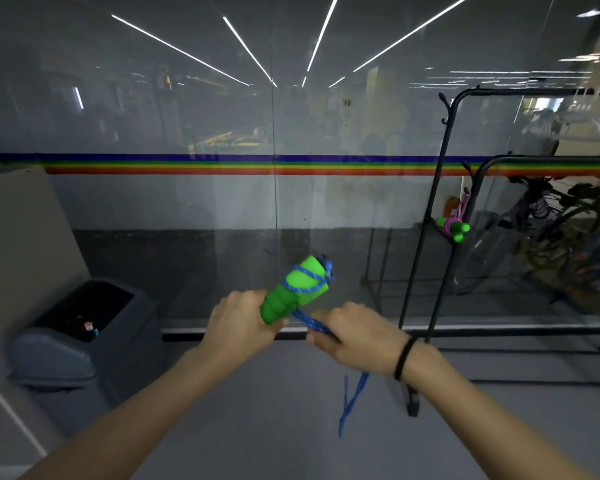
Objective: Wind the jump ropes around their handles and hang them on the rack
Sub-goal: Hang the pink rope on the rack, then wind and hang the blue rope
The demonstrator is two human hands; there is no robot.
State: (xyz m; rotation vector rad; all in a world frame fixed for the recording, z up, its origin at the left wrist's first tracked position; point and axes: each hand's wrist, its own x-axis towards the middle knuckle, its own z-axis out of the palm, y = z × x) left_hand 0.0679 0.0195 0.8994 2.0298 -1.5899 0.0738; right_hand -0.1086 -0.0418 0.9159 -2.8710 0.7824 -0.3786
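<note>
My left hand (238,322) grips the lower ends of two green jump-rope handles (297,289), held together and pointing up and to the right. A blue rope (303,271) crosses the handles' upper part in a couple of turns. My right hand (352,336) pinches the same blue rope just below the handles. The rope's loose end (352,398) dangles under my right wrist. A black rack (440,216) stands to the right. On one of its lower hooks hangs a pink rope wound on green handles (454,228).
A glass wall with a rainbow stripe (222,164) runs straight ahead. A grey lidded bin (80,330) sits on the floor at the left. Bicycles (551,233) are parked behind the glass at the right. The rack's foot (412,400) rests on the floor near my right arm.
</note>
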